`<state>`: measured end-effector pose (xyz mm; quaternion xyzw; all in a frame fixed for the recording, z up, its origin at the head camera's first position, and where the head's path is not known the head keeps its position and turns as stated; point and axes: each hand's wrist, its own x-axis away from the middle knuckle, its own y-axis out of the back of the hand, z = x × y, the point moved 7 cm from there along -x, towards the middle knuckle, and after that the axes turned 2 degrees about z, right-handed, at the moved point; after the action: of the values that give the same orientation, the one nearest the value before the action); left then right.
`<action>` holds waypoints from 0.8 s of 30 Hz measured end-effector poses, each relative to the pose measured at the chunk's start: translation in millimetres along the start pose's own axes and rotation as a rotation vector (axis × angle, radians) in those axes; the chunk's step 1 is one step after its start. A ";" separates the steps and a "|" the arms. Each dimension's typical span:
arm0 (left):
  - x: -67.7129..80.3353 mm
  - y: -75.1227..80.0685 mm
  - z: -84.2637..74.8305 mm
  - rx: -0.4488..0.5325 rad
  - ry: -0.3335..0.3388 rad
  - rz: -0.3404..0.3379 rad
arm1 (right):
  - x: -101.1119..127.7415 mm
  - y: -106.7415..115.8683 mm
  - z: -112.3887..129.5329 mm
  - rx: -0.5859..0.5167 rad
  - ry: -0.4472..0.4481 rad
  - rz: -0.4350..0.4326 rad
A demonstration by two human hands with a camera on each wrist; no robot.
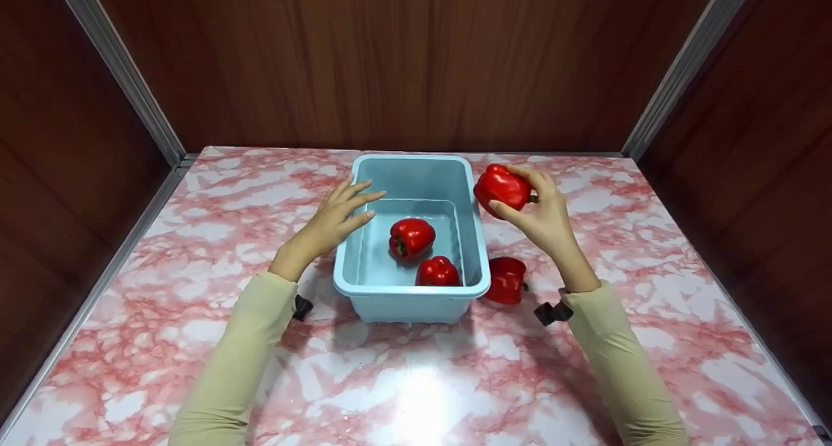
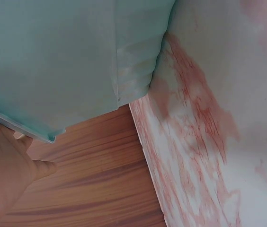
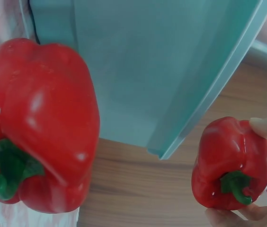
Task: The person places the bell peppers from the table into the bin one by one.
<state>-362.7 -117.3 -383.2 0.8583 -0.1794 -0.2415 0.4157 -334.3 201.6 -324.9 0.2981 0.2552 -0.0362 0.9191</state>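
Red bell pepper (image 1: 502,187) held in the air in the right hand (image 1: 543,212), just beside the far right corner of a light blue plastic tub (image 1: 472,238); the grip is a grasp, with fingertips curled over the top of the pepper and the thumb pressing from below; the right wrist view shows its green stem (image 3: 233,185) facing that camera, fingertips (image 3: 266,126) at its edge. Left hand (image 1: 335,217) rests on the tub's left rim with fingers straight and spread, reaching a little over the inside — its grip is released, clasping nothing; the left wrist view shows only the palm (image 2: 1,175) under the tub's pale blue wall. Inside the tub lie two more red peppers: one (image 1: 411,238) near the middle, one (image 1: 437,272) against the near wall. A fourth pepper (image 1: 506,280) lies on the desk (image 1: 416,381), touching the tub's near right corner; it fills the left of the right wrist view, stem toward the camera. Desk surface is glossy pink-and-white marble pattern; dark wooden panels (image 1: 390,62) with metal corner strips enclose it on three sides. Both arms wear pale beige sleeves (image 1: 234,361). No brand, label or writing can be read anywhere.
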 end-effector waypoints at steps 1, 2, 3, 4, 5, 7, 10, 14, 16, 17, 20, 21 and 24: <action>0.1 -0.1 0.1 -0.001 0.001 0.001 | -0.1 -0.2 0.7 0.000 0.000 0.002; 0.3 -0.3 0.2 0.001 0.001 0.002 | -0.2 -0.4 1.4 0.002 0.000 0.004; 0.4 -0.3 0.2 0.002 0.000 0.002 | -0.2 -0.5 2.2 0.002 -0.001 0.005; 0.8 -0.2 0.0 0.003 0.001 0.002 | -0.2 -0.6 3.2 0.001 0.000 0.005; 0.9 -0.1 -0.4 0.004 0.001 0.003 | -0.2 -0.5 3.9 0.003 0.000 0.005; 1.2 -0.2 -0.6 0.006 0.004 0.005 | -0.4 -0.8 4.9 0.006 0.003 0.003; 1.3 0.0 -1.0 0.009 0.002 0.002 | -0.7 -0.8 7.4 0.010 0.013 -0.002; 0.4 -0.1 -0.6 0.011 -0.007 -0.006 | -1.0 -1.4 10.1 0.011 0.023 -0.005; 0.3 0.4 -1.1 0.014 -0.011 -0.007 | -0.8 -1.8 11.7 0.005 0.028 -0.003; 0.6 0.6 -1.5 0.014 -0.009 -0.005 | -0.7 -2.1 12.4 0.002 0.030 -0.002; 1.3 1.1 -2.4 0.018 -0.003 -0.001 | -0.4 -3.0 14.1 -0.001 0.036 0.005; 1.6 1.2 -2.7 0.019 -0.003 0.001 | -0.4 -3.5 14.5 -0.003 0.037 0.008; 1.6 1.1 -2.3 0.019 0.002 0.000 | -0.5 -5.0 14.3 0.001 0.034 0.017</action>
<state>-360.2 -117.4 -381.4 0.8623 -0.1814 -0.2391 0.4079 -329.5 189.4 -317.4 0.3014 0.2682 -0.0235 0.9147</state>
